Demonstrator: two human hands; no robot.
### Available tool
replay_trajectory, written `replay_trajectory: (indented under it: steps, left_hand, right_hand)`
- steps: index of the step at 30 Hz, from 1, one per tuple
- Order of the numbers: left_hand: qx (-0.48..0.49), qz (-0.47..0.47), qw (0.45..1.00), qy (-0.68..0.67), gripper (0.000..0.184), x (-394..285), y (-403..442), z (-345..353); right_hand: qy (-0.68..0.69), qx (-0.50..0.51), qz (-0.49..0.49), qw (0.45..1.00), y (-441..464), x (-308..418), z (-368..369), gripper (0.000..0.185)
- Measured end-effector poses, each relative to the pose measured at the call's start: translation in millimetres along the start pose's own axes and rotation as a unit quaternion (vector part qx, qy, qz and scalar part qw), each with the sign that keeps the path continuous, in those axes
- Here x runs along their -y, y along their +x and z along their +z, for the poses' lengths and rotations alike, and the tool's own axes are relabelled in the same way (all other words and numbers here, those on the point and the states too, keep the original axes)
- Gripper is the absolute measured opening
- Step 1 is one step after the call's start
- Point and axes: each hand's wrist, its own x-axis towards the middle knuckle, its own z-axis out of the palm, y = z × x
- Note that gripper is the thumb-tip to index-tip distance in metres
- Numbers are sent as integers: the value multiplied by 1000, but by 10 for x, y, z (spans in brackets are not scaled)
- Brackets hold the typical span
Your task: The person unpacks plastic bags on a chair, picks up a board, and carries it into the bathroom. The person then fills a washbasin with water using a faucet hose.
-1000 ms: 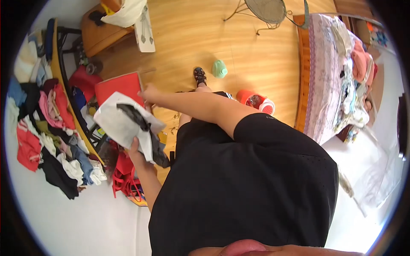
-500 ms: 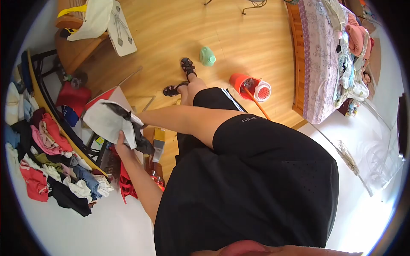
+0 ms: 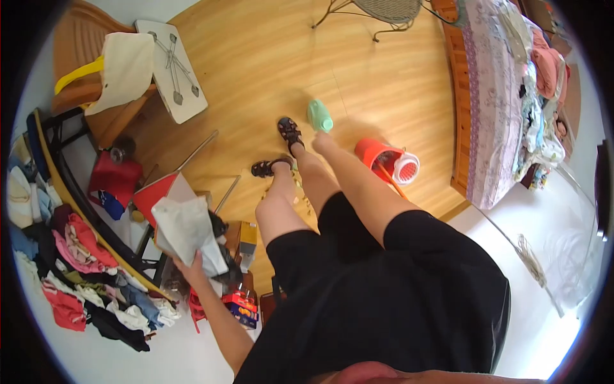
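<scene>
Left hand [image 3: 190, 265]: clamped on the white bundle [image 3: 184, 225], left side.
Right hand [image 3: 324, 143]: farther, by the green bottle [image 3: 318, 115]; grip I can't tell.

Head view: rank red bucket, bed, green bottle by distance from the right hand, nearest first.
From the right hand:
1. Green bottle: just beyond the hand; contact unclear.
2. Red bucket: to its right.
3. Bed: farther right, past the bucket.

The left arm [image 3: 222, 318] is extended forward and leftward, the left hand [image 3: 193, 266] clasped in a grip; the right arm [image 3: 366, 178] is stretched ahead, the right hand [image 3: 324, 143] (fingers indistinct) held out.
</scene>
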Motion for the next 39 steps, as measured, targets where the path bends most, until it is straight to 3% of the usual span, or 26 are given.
replay_trajectory:
  steps: [2, 4, 5, 9, 12, 15, 18, 21, 24, 27, 30, 33, 39]
  left_hand:
    - [-28, -40, 999, 5, 91, -251, -105, 18]
    - [-50, -62, 996, -32, 91, -548, -195, 105]
    - [-9, -74, 996, -56, 82, -493, -193, 73]
    - [-5, -116, 993, -3, 70, -891, -250, 180]
    - [-10, -130, 991, -26, 65, -819, -236, 196]
    - [-15, -163, 986, -12, 63, -810, -253, 163]
    - [-6, -150, 989, -4, 63, -786, -240, 135]
    - [-15, -146, 989, -12, 64, -863, -224, 197]
    - [-18, -149, 989, -7, 65, -955, -227, 246]
    - [-9, -135, 990, -37, 68, -971, -219, 268]
    - [-2, -122, 992, -38, 69, -1009, -242, 293]
    - [11, -104, 995, -1, 70, -956, -238, 226]
    - [11, -120, 992, 28, 74, -885, -210, 198]
  right_hand:
    - [-13, -7, 71, 997, 540, -453, 46, 59]
    - [-41, -16, 87, 995, 787, -572, -120, 65]
    - [-55, -16, 98, 994, 874, -663, -116, 67]
    - [-25, -67, 164, 984, 1471, -1039, 241, 87]
    - [24, -73, 98, 992, 1768, -1091, 417, 88]
    - [15, -111, 156, 981, 1743, -736, 444, 88]
    - [66, -47, 221, 972, 1973, -1009, 719, 85]
    - [38, -167, 255, 952, 1950, -1024, 671, 57]
    - [106, -78, 249, 959, 1938, -1216, 257, 54]
    - [88, -78, 263, 958, 1881, -1391, -64, 58]
    - [68, -146, 257, 953, 1696, -1468, -402, 52]
    - [96, -198, 248, 943, 1622, -1792, -656, 57]
    - [85, -276, 304, 908, 1753, -2514, -1362, 59]
